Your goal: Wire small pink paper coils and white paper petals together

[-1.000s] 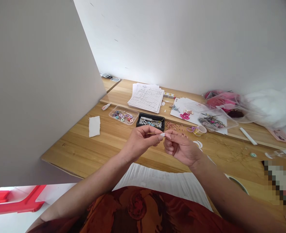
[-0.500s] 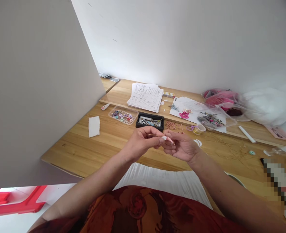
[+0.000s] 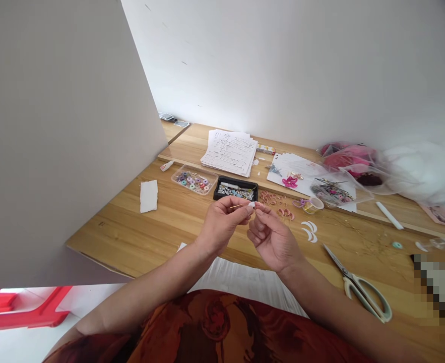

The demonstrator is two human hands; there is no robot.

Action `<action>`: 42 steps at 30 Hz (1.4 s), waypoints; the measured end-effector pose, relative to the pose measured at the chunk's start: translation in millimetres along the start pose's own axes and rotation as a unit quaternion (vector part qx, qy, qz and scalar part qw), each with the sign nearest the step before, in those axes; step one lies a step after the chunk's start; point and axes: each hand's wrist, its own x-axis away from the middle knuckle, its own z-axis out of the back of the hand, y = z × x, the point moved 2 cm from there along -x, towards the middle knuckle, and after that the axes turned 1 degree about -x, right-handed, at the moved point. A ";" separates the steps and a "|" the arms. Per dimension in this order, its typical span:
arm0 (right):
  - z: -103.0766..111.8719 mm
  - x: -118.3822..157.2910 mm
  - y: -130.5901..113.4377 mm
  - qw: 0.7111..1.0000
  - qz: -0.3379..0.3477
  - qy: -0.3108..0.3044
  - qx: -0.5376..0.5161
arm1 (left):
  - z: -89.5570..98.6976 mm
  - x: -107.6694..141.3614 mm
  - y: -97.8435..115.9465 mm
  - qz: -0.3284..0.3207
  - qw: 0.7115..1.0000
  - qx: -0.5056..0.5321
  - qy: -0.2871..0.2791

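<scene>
Between my two hands is a small white crescent piece [image 3: 251, 204], mostly covered by my fingers. My left hand [image 3: 221, 227] pinches it between thumb and index finger, and a thin golden stick or wire [image 3: 237, 206] pokes out from that grip. From the other side, my right hand [image 3: 275, 237] closes thumb and index finger on the piece's end, with its other fingers curled. Pink crescent pieces [image 3: 285, 214] lie just beyond the right hand. Several white paper crescents [image 3: 310, 231] rest on the table to its right.
Scissors [image 3: 354, 285] lie partly open beside my right forearm. Behind my hands stand a black tray of beads [image 3: 236, 188] and a clear box of beads [image 3: 194, 180]. Printed sheets [image 3: 230, 153] and a bag of stems [image 3: 331, 191] lie farther back. A grey partition [image 3: 67, 141] blocks the left.
My right hand has turned more upright and shifted left, covering the pink part of the crescent piece. The scissors and white paper crescents now show beside my right arm.
</scene>
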 end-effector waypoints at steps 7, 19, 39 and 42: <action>-1.7 2.5 1.4 0.999 0.029 0.020 0.028 | -0.5 0.4 -5.2 -0.005 1.000 -0.007 0.009; 2.8 0.3 -0.2 0.995 0.068 0.046 0.064 | 0.0 -1.1 -5.8 -0.005 0.999 -0.046 -0.023; 8.8 4.9 -5.8 0.990 0.109 0.057 0.073 | 2.4 -4.5 4.3 -0.002 0.991 -0.103 -0.080; 8.1 5.3 -5.0 0.990 0.109 0.052 0.079 | 2.0 -6.0 3.2 -0.011 0.991 -0.092 -0.099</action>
